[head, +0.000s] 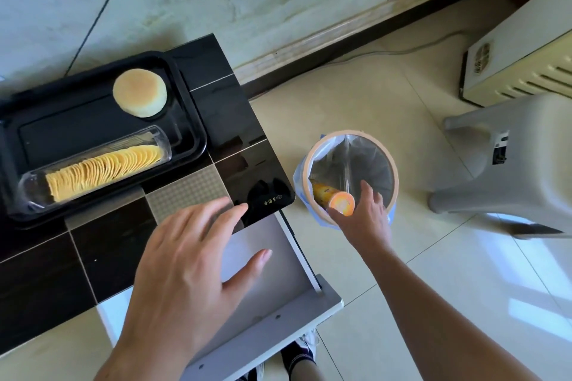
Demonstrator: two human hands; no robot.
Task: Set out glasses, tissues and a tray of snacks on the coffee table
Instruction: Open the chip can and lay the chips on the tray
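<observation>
Here the right hand (pixel 362 216) reaches out past the right edge of the coffee table (pixel 102 250), over a lined waste bin (pixel 390 164) on the floor. Its fingers close around an orange snack tube (pixel 335 198), whose capped end faces the camera and whose long axis slants down and away into the bin; whether the grip is firm or already loosening I cannot tell. The left hand (pixel 185 272) hovers flat with fingers spread, holding nothing, over the table's near right corner and the open white drawer (pixel 266 257) beneath it.

The black tray (pixel 188 108) sits toward the table's far left edge. In it a clear sleeve of stacked crisps (pixel 102 167) lies along the tray's near side, long axis running left to right, and a round pale cake (pixel 140 93) rests in the far right corner.

My guess is that the tube is empty packaging being discarded. No glasses or tissues show on the table, so those seem left to fetch; the left hand is the nearer one to both drawer and tray.
</observation>
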